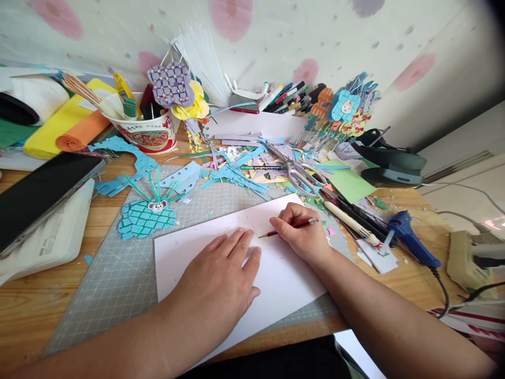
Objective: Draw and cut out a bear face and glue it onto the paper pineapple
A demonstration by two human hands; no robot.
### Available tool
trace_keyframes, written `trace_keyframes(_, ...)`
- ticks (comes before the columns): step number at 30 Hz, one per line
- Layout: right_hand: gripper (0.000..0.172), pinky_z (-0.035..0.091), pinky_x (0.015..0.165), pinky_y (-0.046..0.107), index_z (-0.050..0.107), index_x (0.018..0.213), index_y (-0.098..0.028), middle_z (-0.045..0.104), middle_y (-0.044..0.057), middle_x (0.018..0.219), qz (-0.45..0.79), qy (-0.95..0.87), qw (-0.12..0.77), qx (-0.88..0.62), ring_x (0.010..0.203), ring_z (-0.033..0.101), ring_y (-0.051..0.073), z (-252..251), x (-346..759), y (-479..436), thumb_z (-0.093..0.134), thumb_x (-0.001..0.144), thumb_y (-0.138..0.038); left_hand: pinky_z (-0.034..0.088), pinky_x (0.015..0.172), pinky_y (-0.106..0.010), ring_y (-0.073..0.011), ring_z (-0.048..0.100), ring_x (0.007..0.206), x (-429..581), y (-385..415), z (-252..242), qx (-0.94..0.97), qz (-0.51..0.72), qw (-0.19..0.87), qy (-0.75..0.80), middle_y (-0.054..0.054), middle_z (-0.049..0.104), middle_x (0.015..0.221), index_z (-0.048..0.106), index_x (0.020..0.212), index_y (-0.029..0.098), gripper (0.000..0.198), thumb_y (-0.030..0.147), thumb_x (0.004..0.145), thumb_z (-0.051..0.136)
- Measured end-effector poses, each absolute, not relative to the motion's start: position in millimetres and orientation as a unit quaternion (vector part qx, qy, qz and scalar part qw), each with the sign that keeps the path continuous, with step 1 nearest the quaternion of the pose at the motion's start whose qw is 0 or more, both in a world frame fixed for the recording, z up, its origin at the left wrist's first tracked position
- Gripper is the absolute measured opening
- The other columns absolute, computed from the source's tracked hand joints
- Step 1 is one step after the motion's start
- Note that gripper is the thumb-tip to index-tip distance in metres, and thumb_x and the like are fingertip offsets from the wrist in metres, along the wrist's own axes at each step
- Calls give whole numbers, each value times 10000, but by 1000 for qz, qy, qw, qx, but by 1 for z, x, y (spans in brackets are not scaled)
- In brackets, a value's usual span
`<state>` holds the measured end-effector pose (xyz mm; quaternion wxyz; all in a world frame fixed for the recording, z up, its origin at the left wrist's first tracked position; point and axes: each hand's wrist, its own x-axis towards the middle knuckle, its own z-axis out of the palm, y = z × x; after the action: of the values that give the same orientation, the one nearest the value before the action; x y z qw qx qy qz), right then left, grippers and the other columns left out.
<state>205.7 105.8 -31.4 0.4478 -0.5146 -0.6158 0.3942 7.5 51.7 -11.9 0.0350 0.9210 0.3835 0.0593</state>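
A white sheet of paper [177,263] lies at a slant over the grey cutting mat [98,273]. My left hand [221,273] rests flat on the sheet with its fingers stretched out. In my right hand [302,231] is a red and black pencil [303,224], gripped between thumb and fingers. Its tip points left and meets the paper, or nearly so, just right of my left fingertips. A few faint short marks show on the sheet. Beyond its left corner lies a blue-green paper craft [148,218] with a small bear face.
Silver scissors [298,171] and many paper scraps [236,168] spread behind the sheet. To the right are a blue glue gun [412,237], a thick white pen [347,218] and a power strip [465,260]. A phone [47,195] sits left; a paper tub [145,134] holds tools.
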Motion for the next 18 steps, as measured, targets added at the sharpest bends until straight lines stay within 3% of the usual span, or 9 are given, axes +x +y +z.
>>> trace_keyframes(10, 294, 380, 464, 266, 471, 555, -232, 551, -31, 502, 397, -627, 429, -516, 460, 497, 129, -32, 205, 106, 684, 743, -306, 505, 1007, -519, -376, 546, 1270, 9, 54, -11, 921, 52, 32, 385, -234, 530, 1400, 665, 1215, 125, 504, 384, 794, 759)
trace_keyframes(18, 307, 327, 431, 241, 436, 508, -227, 495, -43, 467, 389, -627, 428, -522, 450, 400, 103, -30, 206, 107, 670, 703, -266, 499, 1013, -523, -371, 533, 1285, 8, 54, -11, 921, 48, 38, 384, -227, 523, 1411, 663, 1226, 127, 495, 376, 806, 746)
